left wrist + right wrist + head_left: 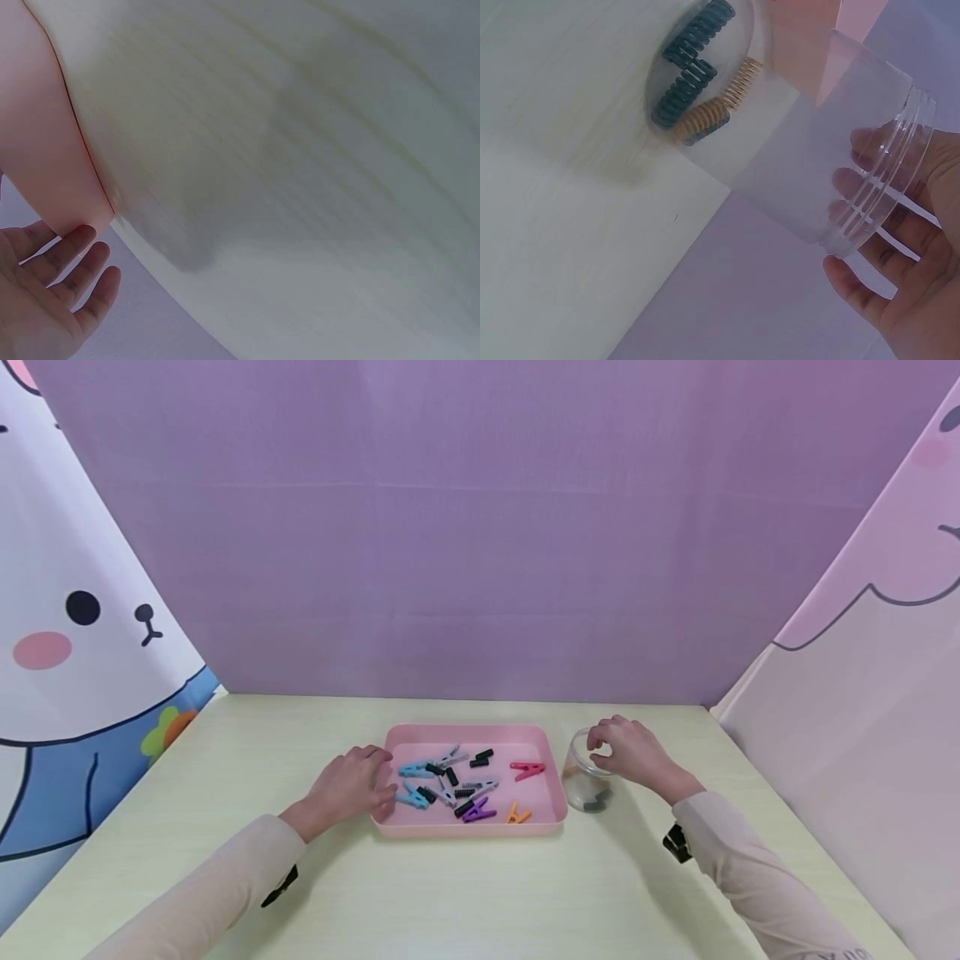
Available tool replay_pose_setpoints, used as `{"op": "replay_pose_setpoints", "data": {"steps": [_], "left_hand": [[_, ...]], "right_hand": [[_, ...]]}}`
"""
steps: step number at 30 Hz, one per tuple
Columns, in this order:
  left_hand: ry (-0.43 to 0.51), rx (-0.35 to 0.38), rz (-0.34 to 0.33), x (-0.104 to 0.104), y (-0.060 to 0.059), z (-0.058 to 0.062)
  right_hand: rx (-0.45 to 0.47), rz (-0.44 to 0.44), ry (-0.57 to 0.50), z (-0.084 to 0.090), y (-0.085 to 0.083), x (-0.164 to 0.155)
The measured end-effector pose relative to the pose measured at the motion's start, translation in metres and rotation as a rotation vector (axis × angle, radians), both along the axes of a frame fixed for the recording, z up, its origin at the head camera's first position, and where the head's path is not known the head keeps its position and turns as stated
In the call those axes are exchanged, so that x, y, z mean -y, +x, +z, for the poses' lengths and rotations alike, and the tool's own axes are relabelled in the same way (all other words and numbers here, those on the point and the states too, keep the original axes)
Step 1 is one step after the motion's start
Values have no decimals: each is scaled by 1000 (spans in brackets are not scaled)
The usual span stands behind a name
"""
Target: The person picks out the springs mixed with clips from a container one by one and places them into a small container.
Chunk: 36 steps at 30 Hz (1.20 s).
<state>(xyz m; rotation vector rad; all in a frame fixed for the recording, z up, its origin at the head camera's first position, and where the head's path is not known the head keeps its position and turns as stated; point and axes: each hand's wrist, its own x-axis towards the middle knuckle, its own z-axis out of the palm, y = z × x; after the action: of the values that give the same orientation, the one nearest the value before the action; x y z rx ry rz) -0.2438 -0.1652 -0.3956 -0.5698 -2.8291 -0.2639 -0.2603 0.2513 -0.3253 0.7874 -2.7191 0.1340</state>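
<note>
Clear ribbed plastic jar, coiled metal springs, matt pink plastic tray, pale wood-grain table.

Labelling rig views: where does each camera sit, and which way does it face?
Head: above, looking forward and down at pink tray, clear jar; left hand, right hand and sleeves show.
Left wrist: faces tabletop; open fingers show.
Right wrist: looks into the jar, springs at its bottom; fingers show.
Head and right wrist share the jar.

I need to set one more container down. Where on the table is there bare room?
The table is bare in front of the pink tray, between both sleeves, and left of the left hand. It is crowded inside the tray with clips, and at the clear jar, where the right hand rests.
</note>
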Motion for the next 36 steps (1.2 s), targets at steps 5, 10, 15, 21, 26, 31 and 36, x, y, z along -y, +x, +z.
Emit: {"op": "replay_pose_setpoints", "data": {"steps": [5,10,15,21,26,31,36], "left_hand": [[-4,-5,-1,0,0,0],[-2,0,4,0,0,0],[2,7,4,1,0,-1],[4,1,-3,1,-1,-1],[9,3,0,1,-2,-2],[9,15,2,0,-1,-1],[1,19,5,0,-1,0]], "right_hand": [[-7,13,-9,4,0,1],[-38,39,-12,10,0,6],[-78,61,-8,16,0,16],[-80,83,7,20,0,33],[-57,91,20,17,-1,49],[-14,94,45,9,-2,65],[-4,118,63,1,-5,79]]}}
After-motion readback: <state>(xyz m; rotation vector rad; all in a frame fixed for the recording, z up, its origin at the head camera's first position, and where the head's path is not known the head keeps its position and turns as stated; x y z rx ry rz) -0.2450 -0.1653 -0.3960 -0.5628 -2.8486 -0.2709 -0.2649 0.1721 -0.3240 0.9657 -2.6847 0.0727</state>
